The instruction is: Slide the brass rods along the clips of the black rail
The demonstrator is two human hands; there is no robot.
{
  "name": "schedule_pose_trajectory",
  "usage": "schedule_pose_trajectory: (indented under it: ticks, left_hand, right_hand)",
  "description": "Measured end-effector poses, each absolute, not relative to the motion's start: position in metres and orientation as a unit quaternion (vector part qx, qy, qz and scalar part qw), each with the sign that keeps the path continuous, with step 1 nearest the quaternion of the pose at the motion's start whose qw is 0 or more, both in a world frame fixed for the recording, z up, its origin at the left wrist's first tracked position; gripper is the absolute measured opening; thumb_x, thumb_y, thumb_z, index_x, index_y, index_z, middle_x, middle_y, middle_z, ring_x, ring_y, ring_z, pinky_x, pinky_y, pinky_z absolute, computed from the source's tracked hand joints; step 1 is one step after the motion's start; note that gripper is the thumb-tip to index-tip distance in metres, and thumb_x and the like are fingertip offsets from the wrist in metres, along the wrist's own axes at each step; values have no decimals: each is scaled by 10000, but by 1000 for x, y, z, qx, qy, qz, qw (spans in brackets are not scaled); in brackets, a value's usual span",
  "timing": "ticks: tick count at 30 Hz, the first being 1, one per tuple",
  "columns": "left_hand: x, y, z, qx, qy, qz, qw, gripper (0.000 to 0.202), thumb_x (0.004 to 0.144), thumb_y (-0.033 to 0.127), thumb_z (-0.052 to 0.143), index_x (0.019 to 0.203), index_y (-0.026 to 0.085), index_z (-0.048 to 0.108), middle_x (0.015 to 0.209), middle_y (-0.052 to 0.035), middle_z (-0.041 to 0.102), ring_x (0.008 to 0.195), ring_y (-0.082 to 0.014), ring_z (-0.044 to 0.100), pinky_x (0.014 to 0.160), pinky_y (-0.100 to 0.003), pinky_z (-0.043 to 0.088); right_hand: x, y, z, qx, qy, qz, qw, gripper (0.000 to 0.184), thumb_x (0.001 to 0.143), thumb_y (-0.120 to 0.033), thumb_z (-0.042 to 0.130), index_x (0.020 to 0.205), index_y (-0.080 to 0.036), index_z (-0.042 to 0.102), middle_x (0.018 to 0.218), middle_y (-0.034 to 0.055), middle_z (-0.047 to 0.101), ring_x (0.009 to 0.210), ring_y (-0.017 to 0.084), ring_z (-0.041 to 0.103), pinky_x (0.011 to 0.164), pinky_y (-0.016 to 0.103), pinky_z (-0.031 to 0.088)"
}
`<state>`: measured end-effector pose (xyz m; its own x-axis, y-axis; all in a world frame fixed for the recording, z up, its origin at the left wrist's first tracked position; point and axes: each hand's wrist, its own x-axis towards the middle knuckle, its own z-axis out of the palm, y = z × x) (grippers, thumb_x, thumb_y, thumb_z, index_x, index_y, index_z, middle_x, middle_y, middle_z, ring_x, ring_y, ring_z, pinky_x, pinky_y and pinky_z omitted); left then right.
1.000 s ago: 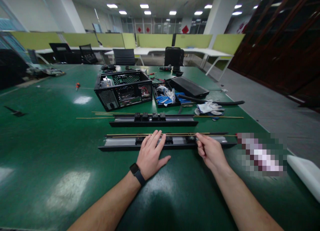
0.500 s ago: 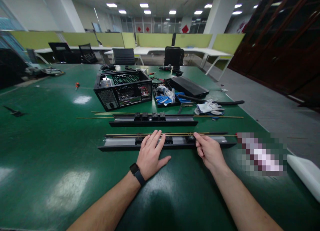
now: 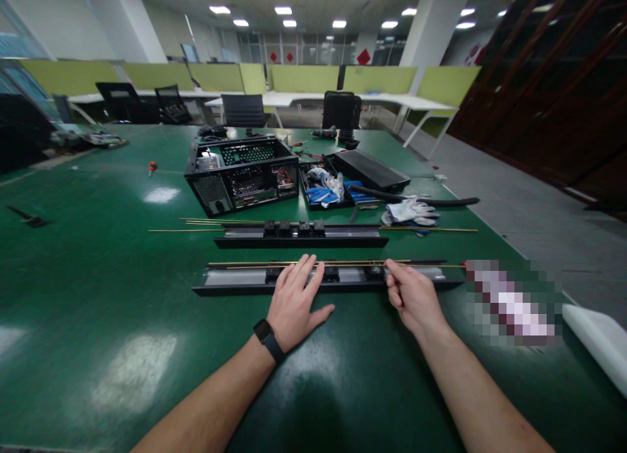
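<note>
A long black channel (image 3: pixel 235 291) with a pale inner strip and several black blocks lies across the green table in front of me. Thin brass-coloured rods (image 3: pixel 245 264) run along its far side. My left hand (image 3: pixel 296 303) rests flat over the channel, fingers stretched across the rods and thumb out to the side. The fingertips of my right hand (image 3: pixel 414 296) pinch a brass rod near the right-hand black block (image 3: pixel 375 271). Just beyond lies a second black channel (image 3: pixel 301 243) with several black blocks and more rods by its ends.
An open black computer case (image 3: pixel 240 179) stands farther back. Right of it are a black tray (image 3: pixel 318 205) with gloves, a black panel (image 3: pixel 369 169), a white glove (image 3: pixel 409 211) and a black tube (image 3: pixel 441 201). A white object (image 3: pixel 595 335) lies at the right edge.
My right hand has shifted slightly right, and the left end of the pinched rod has slid right with it. My left hand stays in place.
</note>
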<state>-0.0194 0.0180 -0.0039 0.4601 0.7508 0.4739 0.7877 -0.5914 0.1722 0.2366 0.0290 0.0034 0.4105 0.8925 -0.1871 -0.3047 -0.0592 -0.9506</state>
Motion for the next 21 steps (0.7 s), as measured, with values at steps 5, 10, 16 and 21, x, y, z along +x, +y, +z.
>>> schedule_pose_trajectory:
  ticks: [5,10,16,21]
  left_hand:
    - [-18,18,-5,-854,-452,-256,36,760,875,510,627,1511,171,388,1577,-132,375,1479,-292,303,1199,-470,243]
    - [-18,18,-4,-855,-452,-251,34,759,874,491,630,1515,170,381,1583,-128,367,1483,-290,295,1197,-465,250]
    - [-18,18,-3,-858,-444,-255,32,755,875,460,637,1521,173,370,1579,-125,375,1479,-290,305,1190,-461,266]
    - [-19,18,-3,-858,-445,-256,29,767,872,472,638,1524,176,363,1578,-131,374,1479,-297,303,1188,-472,270]
  right_hand:
    - [235,29,3,-557,-289,474,617,396,680,-431,869,670,-140,601,529,-26,546,271,28,361,251,156,165]
    - [237,30,5,-556,-276,483,617,407,681,-405,867,602,-147,563,489,-29,511,270,30,348,254,160,173]
    - [235,29,7,-547,-253,487,632,363,671,-366,865,637,-155,572,488,-24,525,274,43,359,246,162,193]
    - [234,29,5,-542,-258,477,642,366,688,-389,858,656,-160,574,528,-13,564,273,45,375,241,164,196]
